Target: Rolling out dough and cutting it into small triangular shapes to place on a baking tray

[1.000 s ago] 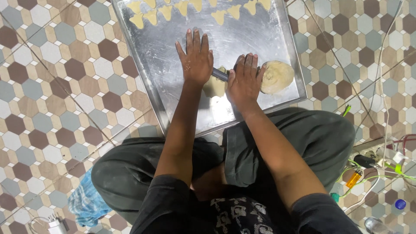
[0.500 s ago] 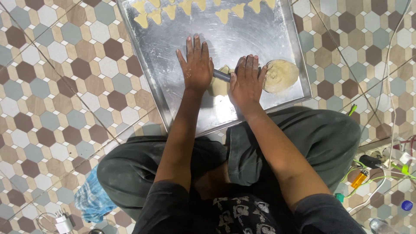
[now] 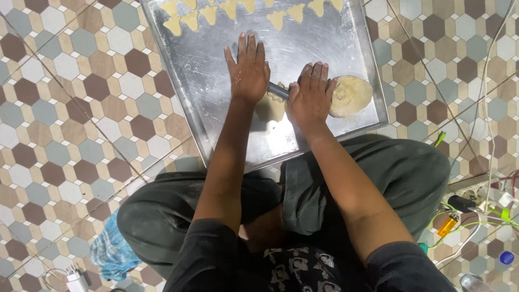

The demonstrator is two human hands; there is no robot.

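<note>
Centrally, both hands pressed flat on a metal rolling pin [image 3: 279, 91] lying across a small piece of dough [image 3: 270, 108] on the steel tray [image 3: 216, 81]. Left hand [image 3: 248, 70] lay open, fingers extended, palm covering the pin's left end. Right hand [image 3: 309, 93] lay likewise open, palm on the right end; neither hand closed a grip around the pin. A round dough ball [image 3: 351, 95] sat just beside the right hand. Cut dough shapes [image 3: 232, 11] lined the tray's far edge. The tray rested on the tiled floor [image 3: 70, 108].

Hexagon-tiled floor [image 3: 65, 124] — brown, grey, beige
</note>
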